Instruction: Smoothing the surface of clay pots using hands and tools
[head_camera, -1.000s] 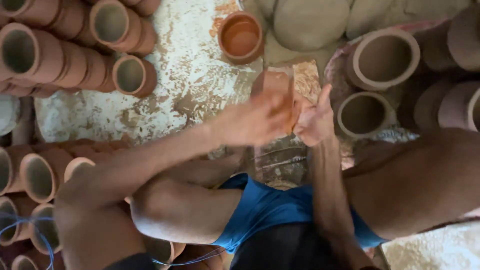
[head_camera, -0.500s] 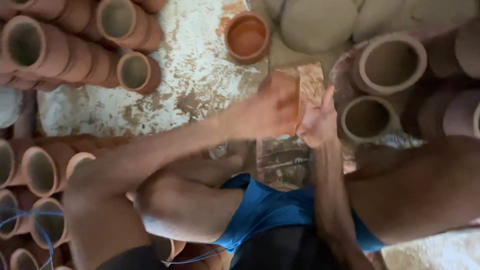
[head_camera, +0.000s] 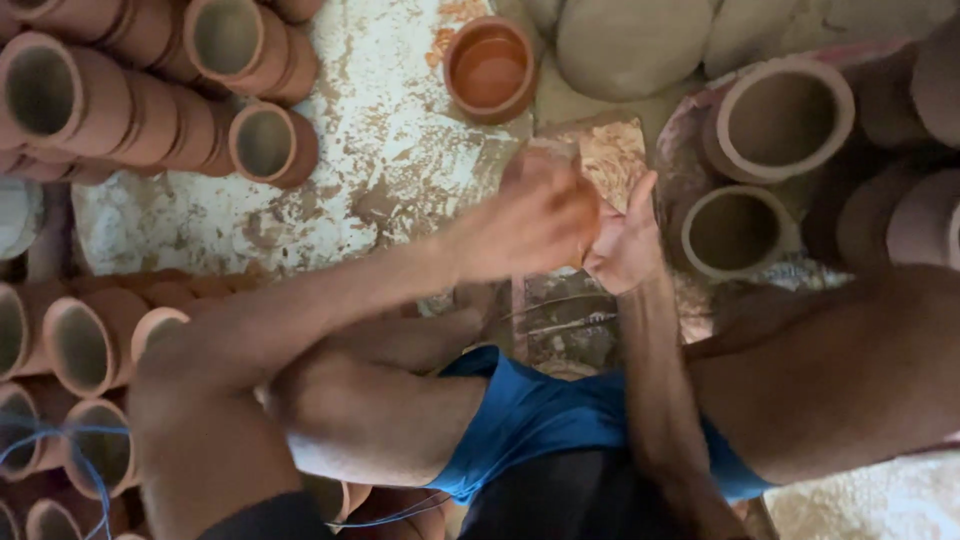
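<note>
Two hands meet over the middle of the floor: our left hand (head_camera: 525, 225) wraps around a clay cup (head_camera: 560, 190), our right hand (head_camera: 625, 240) presses open against its side. A small orange bowl (head_camera: 489, 68) stands just beyond.

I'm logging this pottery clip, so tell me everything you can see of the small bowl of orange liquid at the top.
The bowl is small, round, reddish-brown, seemingly fired clay, with a thick rim. It stands upright on the white-stained floor, holding orange liquid. Nothing touches it; grey clay discs lie to its right, and both hands are below it, apart.
</note>
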